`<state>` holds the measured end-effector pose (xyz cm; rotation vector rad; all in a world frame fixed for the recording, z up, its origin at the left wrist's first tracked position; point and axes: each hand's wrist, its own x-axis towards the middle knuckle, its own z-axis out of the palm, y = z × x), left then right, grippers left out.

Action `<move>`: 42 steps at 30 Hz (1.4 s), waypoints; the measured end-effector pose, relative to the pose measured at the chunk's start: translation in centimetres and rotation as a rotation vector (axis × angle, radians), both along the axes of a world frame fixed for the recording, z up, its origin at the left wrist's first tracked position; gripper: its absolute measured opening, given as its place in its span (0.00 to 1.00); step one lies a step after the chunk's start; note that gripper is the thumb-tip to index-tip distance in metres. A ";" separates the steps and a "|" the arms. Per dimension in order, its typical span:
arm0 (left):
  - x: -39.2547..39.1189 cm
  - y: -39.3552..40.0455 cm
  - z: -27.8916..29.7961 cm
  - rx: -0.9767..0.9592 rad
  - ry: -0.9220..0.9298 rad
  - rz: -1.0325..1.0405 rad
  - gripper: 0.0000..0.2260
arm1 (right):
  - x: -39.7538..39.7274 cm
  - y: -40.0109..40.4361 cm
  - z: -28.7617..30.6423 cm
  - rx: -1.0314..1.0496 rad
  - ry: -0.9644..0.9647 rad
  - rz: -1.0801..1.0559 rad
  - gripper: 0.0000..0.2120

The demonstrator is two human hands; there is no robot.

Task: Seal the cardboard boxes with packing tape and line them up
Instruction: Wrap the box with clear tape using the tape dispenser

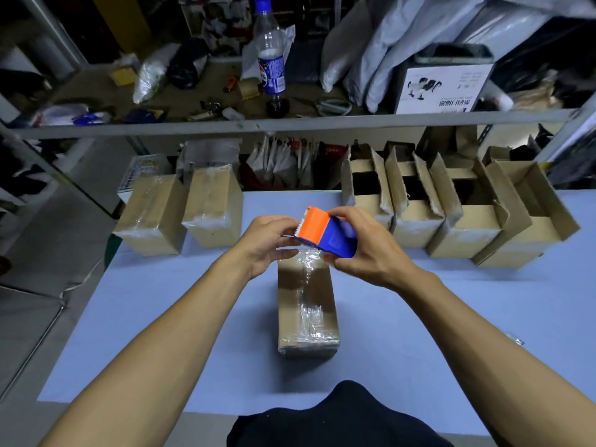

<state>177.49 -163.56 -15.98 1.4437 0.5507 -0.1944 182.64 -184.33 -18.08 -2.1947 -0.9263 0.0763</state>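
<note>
A cardboard box (306, 304) lies in the middle of the pale blue table (451, 333), with clear tape running along its top. Above its far end my right hand (364, 250) grips an orange and blue tape dispenser (325, 232). My left hand (267, 243) is at the dispenser's orange toothed end, fingers curled, pinching the clear tape there. Two taped boxes (180, 214) stand side by side at the back left. Several open boxes (451, 208) with raised flaps stand in a row at the back right.
A grey shelf rail (290, 124) crosses above the table's back edge. On the shelf stand a plastic bottle (271, 59), a printed white box (442, 88), grey bags and small clutter. Packets (283, 162) fill the gap behind the table. The floor lies to the left.
</note>
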 end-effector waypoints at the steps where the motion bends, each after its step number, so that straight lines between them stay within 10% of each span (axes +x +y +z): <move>1: 0.0 0.0 0.2 0.029 -0.013 -0.005 0.09 | 0.2 0.1 0.0 -0.017 -0.016 0.012 0.31; 13: 0.7 0.7 -0.3 0.282 -0.044 0.110 0.07 | 1.5 1.3 1.2 -0.395 -0.348 0.034 0.35; 21: 0.7 1.8 -2.7 0.250 -0.034 0.452 0.09 | 2.9 -0.7 -0.8 -0.349 -0.217 0.088 0.36; 42: -0.6 3.2 -9.7 0.197 -0.051 0.473 0.04 | 5.8 -1.1 -5.9 -0.496 -0.225 0.003 0.34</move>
